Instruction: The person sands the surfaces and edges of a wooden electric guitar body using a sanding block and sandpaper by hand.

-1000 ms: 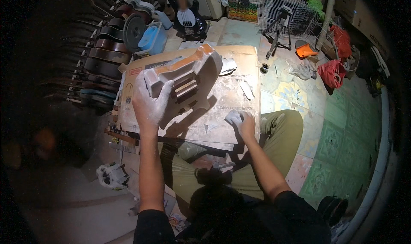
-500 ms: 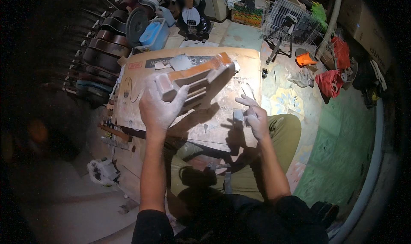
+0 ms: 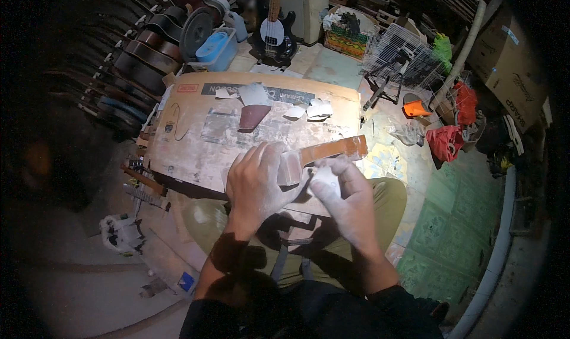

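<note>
My left hand (image 3: 255, 178), coated in pale dust, grips a wooden piece (image 3: 335, 149) by its near left end. The piece has an orange-brown face and a dusty, blocky end, and it is held above the cardboard, pointing right. Pinched in my right hand (image 3: 351, 199) is a small pale block (image 3: 325, 183), close against the near side of the wooden piece; whether it touches is hidden by my fingers. Beyond my hands, a reddish-brown sheet of sandpaper (image 3: 254, 118) and a grey-white scrap (image 3: 254, 93) lie on the dusty cardboard (image 3: 196, 110).
Torn pale scraps (image 3: 319, 108) lie at the cardboard's far right. Guitar bodies (image 3: 139, 62) line the left. A black-and-white bass guitar (image 3: 274, 39) stands behind, near a blue tub (image 3: 217, 49). Rightward are a tripod (image 3: 389, 80), an orange object (image 3: 415, 106) and a red bag (image 3: 444, 144).
The wooden piece has come down, nearer to me and rightward in my left hand. My right hand has moved its block from beside the piece up to it. The reddish-brown sheet is now uncovered.
</note>
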A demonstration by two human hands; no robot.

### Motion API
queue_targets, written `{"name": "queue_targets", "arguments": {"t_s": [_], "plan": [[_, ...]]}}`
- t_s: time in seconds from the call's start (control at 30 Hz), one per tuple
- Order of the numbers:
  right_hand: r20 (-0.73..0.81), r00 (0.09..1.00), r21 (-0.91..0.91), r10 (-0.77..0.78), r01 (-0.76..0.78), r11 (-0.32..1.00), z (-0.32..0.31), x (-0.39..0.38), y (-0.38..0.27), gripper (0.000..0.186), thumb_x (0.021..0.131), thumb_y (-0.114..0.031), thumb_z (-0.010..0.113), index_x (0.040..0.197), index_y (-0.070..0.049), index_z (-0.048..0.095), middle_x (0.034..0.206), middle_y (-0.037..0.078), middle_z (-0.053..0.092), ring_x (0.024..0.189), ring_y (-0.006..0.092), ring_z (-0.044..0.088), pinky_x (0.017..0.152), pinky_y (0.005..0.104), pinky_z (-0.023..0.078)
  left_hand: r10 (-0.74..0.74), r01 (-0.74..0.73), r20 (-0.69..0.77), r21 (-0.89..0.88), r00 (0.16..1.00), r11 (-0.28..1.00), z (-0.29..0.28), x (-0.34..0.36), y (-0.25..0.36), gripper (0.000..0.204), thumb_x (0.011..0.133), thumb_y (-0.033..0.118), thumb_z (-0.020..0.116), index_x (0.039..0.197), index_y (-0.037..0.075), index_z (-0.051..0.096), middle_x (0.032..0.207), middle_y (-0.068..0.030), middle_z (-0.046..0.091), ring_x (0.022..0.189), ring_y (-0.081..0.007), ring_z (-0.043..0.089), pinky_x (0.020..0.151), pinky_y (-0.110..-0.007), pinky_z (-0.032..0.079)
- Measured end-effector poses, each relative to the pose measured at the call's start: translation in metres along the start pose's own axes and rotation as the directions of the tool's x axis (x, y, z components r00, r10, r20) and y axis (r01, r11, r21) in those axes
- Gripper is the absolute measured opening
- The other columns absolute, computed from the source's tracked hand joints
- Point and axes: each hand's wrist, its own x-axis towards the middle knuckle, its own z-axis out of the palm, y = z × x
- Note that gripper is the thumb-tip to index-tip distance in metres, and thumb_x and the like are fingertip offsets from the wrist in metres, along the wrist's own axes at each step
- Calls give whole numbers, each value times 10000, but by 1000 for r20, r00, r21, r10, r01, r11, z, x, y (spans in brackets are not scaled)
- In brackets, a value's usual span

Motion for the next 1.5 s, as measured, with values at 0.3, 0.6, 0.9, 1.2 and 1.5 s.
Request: {"name": "queue_targets", "arguments": {"t_s": [0.3, 0.6, 0.9, 1.2, 1.5], "plan": [[-125, 976, -131, -179, 163, 978, 15, 5, 6, 240, 803, 0, 754, 990, -1, 603, 932, 59, 646, 845, 115, 623, 788, 267, 506, -67, 68, 31, -16, 997, 998, 1, -2, 7, 445, 573, 182, 818, 923, 49, 578, 794, -139, 596, 769, -373, 622, 645, -441, 464], [-138, 958, -207, -253, 222, 953, 10, 6, 18, 239, 777, -11, 774, 932, -10, 593, 906, 55, 628, 837, 123, 602, 782, 265, 486, -22, 23, 40, -3, 999, 1000, 8, -13, 6, 437, 607, 189, 815, 981, 72, 623, 863, -101, 635, 795, -314, 637, 664, -408, 469], [-208, 953, 8, -220, 226, 974, 13, -7, 34, 269, 770, 18, 782, 941, -7, 576, 942, 70, 620, 870, 124, 594, 790, 261, 483, -30, 29, -34, -30, 999, 999, 14, -13, 15, 232, 677, 149, 735, 845, 52, 608, 725, -121, 586, 675, -359, 613, 595, -436, 460], [-206, 895, -206, -395, 355, 912, 4, 2, 39, 279, 769, 26, 782, 944, -21, 569, 924, 57, 602, 806, 110, 581, 737, 256, 479, -38, 38, 56, 6, 998, 999, 18, -17, 20, 426, 624, 217, 799, 1005, 75, 672, 905, -108, 665, 796, -321, 645, 675, -415, 485], [-258, 871, -205, -417, 373, 905, 11, 4, 38, 268, 764, 21, 791, 888, -34, 559, 866, 51, 599, 729, 102, 566, 663, 241, 467, -13, 12, 24, 43, 1000, 999, 18, -15, 20, 292, 678, 195, 754, 916, 56, 656, 829, -120, 633, 752, -346, 633, 655, -430, 482]]}}
